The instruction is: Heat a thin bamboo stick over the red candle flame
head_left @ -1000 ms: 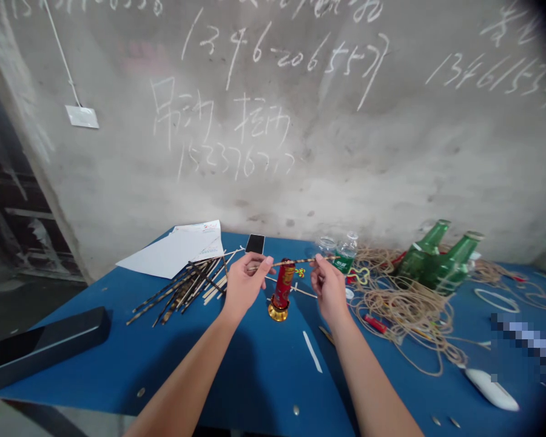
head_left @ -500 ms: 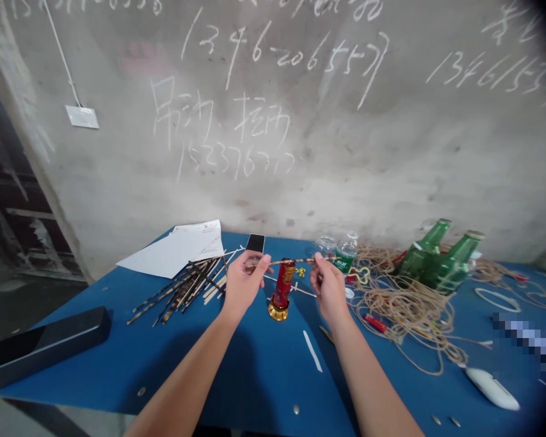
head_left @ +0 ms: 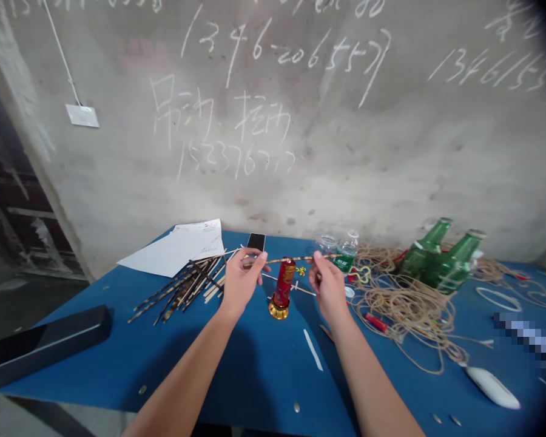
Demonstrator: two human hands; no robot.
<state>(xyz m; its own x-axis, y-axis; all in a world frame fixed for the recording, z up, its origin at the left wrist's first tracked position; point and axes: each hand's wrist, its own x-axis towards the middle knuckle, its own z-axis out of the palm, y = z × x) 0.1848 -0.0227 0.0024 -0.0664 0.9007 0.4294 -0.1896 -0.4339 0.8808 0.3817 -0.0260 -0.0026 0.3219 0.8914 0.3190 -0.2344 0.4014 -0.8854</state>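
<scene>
Two bare hands are seen closed on one thin striped stick (head_left: 295, 259), its long axis lying nearly level across the view, left to right, the right end slightly higher. The left hand (head_left: 241, 285) is pinching the stick near its left end; the right hand (head_left: 328, 288) is gripping it further along, with the tip projecting past the fingers. The stick is held across the top of an upright red cylinder (head_left: 283, 284) on a gold base; contact cannot be told. A pile of similar sticks (head_left: 182, 285) is spread left of the hands on a blue table (head_left: 255, 376), beside white paper (head_left: 173, 255) and a black phone (head_left: 256, 241). Tangled twine (head_left: 404, 309) and two green glass bottles (head_left: 437, 261) are placed right. Behind, a rough concrete wall (head_left: 273, 121) is marked with chalked numbers and characters.
</scene>
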